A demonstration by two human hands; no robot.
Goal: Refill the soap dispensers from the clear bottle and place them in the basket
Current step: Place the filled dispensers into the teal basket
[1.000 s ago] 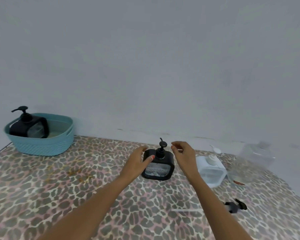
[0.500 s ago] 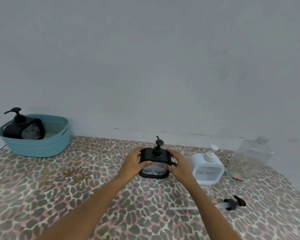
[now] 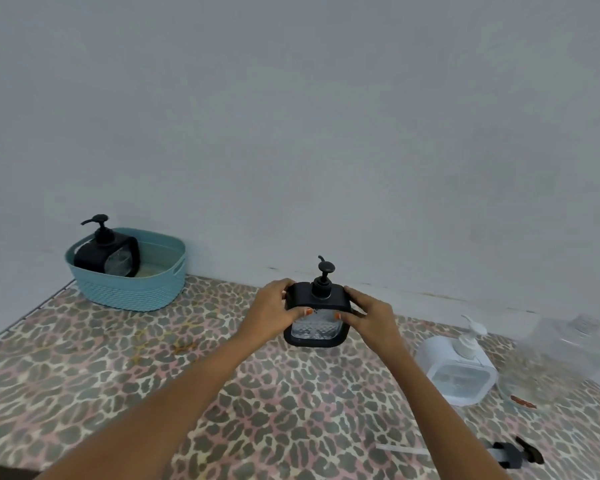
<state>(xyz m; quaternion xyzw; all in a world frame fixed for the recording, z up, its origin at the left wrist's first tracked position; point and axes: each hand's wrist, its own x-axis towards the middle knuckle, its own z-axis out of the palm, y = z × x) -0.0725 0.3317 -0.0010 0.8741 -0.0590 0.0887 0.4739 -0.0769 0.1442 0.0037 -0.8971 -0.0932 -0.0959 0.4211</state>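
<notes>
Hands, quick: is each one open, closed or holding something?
Left hand: grips the black dispenser, left side.
Right hand: grips the same dispenser, right side.

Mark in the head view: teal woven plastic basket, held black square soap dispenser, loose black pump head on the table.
teal woven plastic basket point(image 3: 129, 292), head view, front outer wall.
held black square soap dispenser point(image 3: 315, 329), head view, clear front window.
loose black pump head point(image 3: 508, 453), head view, black collar.

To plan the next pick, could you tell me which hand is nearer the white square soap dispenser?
Right. The right hand grips the black pump dispenser, left of the white square soap dispenser; the left hand grips its farther side.
</notes>
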